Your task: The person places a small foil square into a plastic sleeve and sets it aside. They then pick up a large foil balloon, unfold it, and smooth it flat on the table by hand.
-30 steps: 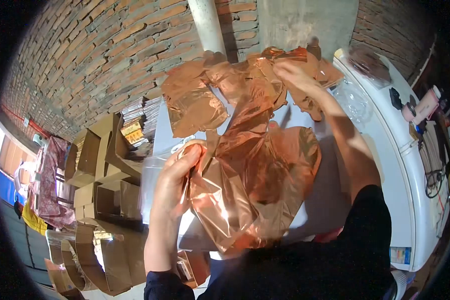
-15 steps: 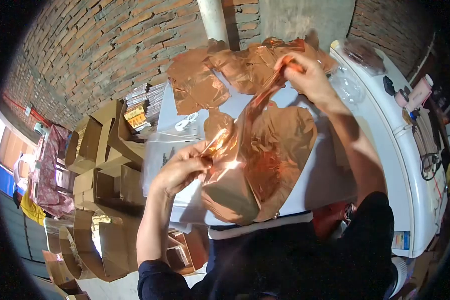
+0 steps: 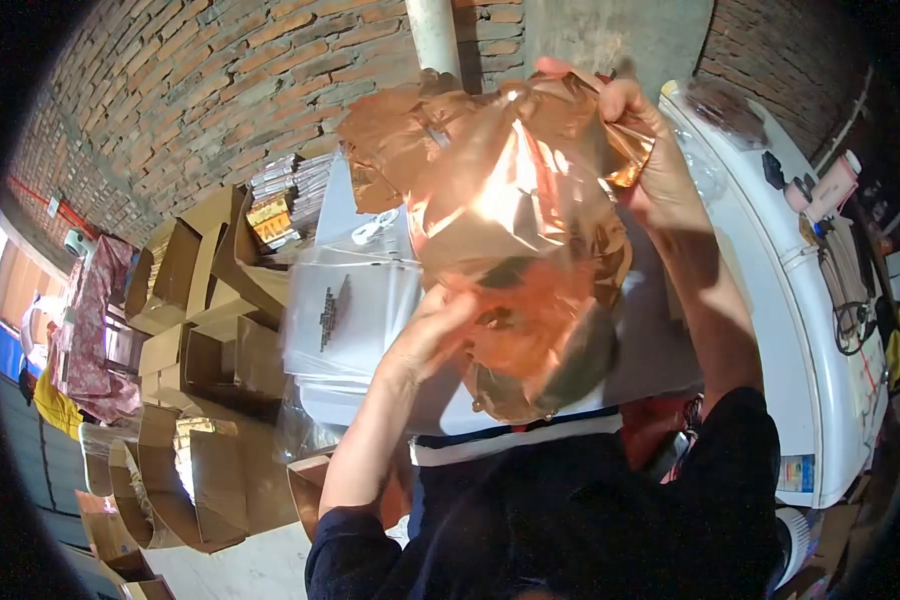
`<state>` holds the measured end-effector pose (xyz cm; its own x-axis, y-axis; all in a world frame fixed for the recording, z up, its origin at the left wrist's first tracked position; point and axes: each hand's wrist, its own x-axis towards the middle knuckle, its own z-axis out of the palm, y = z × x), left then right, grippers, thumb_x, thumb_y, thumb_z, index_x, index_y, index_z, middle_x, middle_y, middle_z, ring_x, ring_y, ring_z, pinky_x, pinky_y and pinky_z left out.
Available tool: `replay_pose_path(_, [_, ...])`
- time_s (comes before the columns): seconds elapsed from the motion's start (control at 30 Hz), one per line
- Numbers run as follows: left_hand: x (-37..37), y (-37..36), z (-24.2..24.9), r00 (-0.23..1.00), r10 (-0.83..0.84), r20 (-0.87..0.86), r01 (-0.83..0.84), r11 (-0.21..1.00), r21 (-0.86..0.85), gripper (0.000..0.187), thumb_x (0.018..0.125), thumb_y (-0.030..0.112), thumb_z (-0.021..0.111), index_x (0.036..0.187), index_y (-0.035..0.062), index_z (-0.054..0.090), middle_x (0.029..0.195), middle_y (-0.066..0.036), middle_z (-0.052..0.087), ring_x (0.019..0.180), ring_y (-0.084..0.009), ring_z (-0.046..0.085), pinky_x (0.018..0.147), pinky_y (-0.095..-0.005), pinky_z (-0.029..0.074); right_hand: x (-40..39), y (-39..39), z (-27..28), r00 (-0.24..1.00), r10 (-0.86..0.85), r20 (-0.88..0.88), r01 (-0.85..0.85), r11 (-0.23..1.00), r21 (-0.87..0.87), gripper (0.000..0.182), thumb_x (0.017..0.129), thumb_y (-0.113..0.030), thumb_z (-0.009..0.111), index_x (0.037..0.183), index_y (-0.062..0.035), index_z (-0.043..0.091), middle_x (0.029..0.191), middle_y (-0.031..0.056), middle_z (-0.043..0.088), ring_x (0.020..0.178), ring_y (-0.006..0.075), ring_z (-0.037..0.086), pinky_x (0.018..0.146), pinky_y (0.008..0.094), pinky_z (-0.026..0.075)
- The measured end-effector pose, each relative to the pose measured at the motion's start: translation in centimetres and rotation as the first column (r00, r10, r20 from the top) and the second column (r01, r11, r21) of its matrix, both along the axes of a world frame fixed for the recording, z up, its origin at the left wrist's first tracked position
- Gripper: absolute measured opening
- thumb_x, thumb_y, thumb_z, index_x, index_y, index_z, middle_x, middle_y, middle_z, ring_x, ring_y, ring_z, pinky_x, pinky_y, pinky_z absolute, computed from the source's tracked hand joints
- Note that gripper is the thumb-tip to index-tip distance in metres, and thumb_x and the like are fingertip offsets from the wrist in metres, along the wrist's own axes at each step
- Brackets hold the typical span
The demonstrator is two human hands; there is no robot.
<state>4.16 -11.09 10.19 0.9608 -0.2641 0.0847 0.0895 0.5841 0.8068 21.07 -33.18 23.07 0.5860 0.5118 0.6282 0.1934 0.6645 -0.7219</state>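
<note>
A shiny copper-coloured foil piece is spread between both hands above the white table, bright with glare. My left hand is closed on its lower left edge, the fingertips partly behind the foil. At the upper right, my right hand grips the foil's gathered edge. Under it, towards my body, lies more copper foil. Further foil sheets lie at the table's far left. Clear plastic bags with dark print are left of my left hand.
Open cardboard boxes stand at the left. Stacked packets sit beyond them. A long white appliance runs along the right, with a pink object and cables on it. A pipe stands against the brick wall.
The foil has gone from a narrow, stretched strip to a wide, raised sheet. My left hand has moved right, towards the table's middle, and my right hand slightly right.
</note>
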Motion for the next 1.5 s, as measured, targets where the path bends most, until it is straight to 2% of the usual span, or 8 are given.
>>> replay_pose_path(0.33, [0.0, -1.7, 6.4, 0.958, 0.264, 0.115, -0.275, 0.957, 0.091, 0.028, 0.101, 0.022, 0.061, 0.122, 0.0041, 0.063, 0.103, -0.004, 0.070, 0.097, -0.0142, 0.064, 0.087, -0.0285, 0.049, -0.2, -2.4, -3.9, 0.988, 0.008, 0.151, 0.012, 0.991, -0.133, 0.014, 0.096, -0.016, 0.066, 0.084, -0.0094, 0.062, 0.141, 0.0199, 0.059, 0.130, 0.0279, 0.057, 0.107, 0.0436, 0.049])
replay_pose_path(0.47, [0.9, 0.9, 10.2, 0.917, 0.310, 0.251, -0.358, 0.917, 0.176, 0.030, 0.104, 0.017, 0.061, 0.129, 0.0020, 0.061, 0.104, -0.002, 0.068, 0.095, -0.0090, 0.063, 0.084, -0.0258, 0.050, 1.6, -4.6, -3.7, 0.815, -0.294, 0.499, 0.526, 0.736, -0.426, 0.032, 0.101, -0.033, 0.064, 0.117, -0.0066, 0.070, 0.145, 0.0128, 0.055, 0.133, 0.0210, 0.053, 0.102, 0.0369, 0.049])
replay_pose_path(0.7, [0.7, 0.6, 12.0, 0.983, 0.044, 0.178, -0.153, 0.729, 0.667, 0.035, 0.103, 0.024, 0.065, 0.130, 0.0038, 0.059, 0.099, 0.005, 0.059, 0.087, -0.0043, 0.050, 0.076, -0.0218, 0.042, 1.4, -3.9, -3.4, 0.908, -0.163, 0.386, 0.349, 0.803, -0.483, 0.074, 0.100, -0.057, 0.055, 0.149, -0.0026, 0.044, 0.144, 0.0108, 0.055, 0.137, 0.0221, 0.047, 0.110, 0.0397, 0.038])
replay_pose_path(0.97, [1.0, 0.0, 9.9, 0.953, -0.069, 0.295, -0.138, 0.769, 0.624, 0.053, 0.098, 0.015, 0.070, 0.145, 0.0010, 0.050, 0.129, -0.006, 0.065, 0.112, -0.0086, 0.059, 0.093, -0.0274, 0.050, -3.2, -1.1, -1.8, 0.961, -0.159, 0.228, 0.268, 0.741, -0.616, 0.022, 0.103, -0.020, 0.063, 0.115, -0.0020, 0.066, 0.096, -0.0021, 0.064, 0.090, 0.0060, 0.058, 0.082, 0.0226, 0.048])
replay_pose_path(1.2, [-3.2, 0.8, 0.8, 0.981, -0.028, -0.190, 0.155, 0.697, 0.700, 0.020, 0.095, 0.018, 0.076, 0.101, -0.0006, 0.073, 0.084, 0.003, 0.070, 0.077, -0.0034, 0.060, 0.070, -0.0215, 0.049, 1.5, -6.0, 0.8, 0.530, -0.394, 0.751, 0.792, 0.546, -0.272, 0.026, 0.103, -0.019, 0.059, 0.122, -0.0018, 0.064, 0.104, 0.0001, 0.066, 0.092, 0.0086, 0.059, 0.081, 0.0253, 0.049])
replay_pose_path(1.23, [-4.5, 0.5, -0.7, 0.985, -0.003, -0.173, 0.116, 0.751, 0.650, 0.020, 0.095, 0.019, 0.076, 0.101, -0.0002, 0.074, 0.083, 0.003, 0.070, 0.076, -0.0039, 0.060, 0.069, -0.0213, 0.049, -1.1, -5.5, 2.5, 0.684, -0.426, 0.592, 0.714, 0.559, -0.422, 0.018, 0.103, -0.020, 0.058, 0.105, -0.0048, 0.068, 0.068, -0.0044, 0.060, 0.056, 0.0041, 0.056, 0.049, 0.0207, 0.046])
replay_pose_path(1.37, [-10.0, -2.4, -4.5, 0.957, -0.022, -0.289, 0.161, 0.870, 0.467, 0.020, 0.096, 0.016, 0.074, 0.109, 0.0008, 0.075, 0.090, -0.002, 0.073, 0.076, -0.0067, 0.063, 0.071, -0.0235, 0.053, 4.4, -8.4, -2.6, 0.556, -0.328, 0.764, 0.830, 0.264, -0.491, 0.026, 0.104, -0.022, 0.057, 0.120, -0.0017, 0.063, 0.098, 0.0018, 0.065, 0.091, 0.0112, 0.058, 0.080, 0.0278, 0.049])
replay_pose_path(1.5, [-13.1, -6.3, -9.0, 0.928, -0.132, -0.348, 0.278, 0.867, 0.413, 0.022, 0.099, 0.012, 0.070, 0.116, -0.0002, 0.074, 0.101, -0.005, 0.076, 0.085, -0.0077, 0.065, 0.080, -0.0250, 0.053, 8.2, -7.9, -9.8, 0.562, -0.207, 0.801, 0.803, 0.368, -0.468, 0.023, 0.101, -0.025, 0.058, 0.103, -0.0029, 0.065, 0.091, 0.0131, 0.063, 0.090, 0.0298, 0.064, 0.082, 0.0368, 0.050])
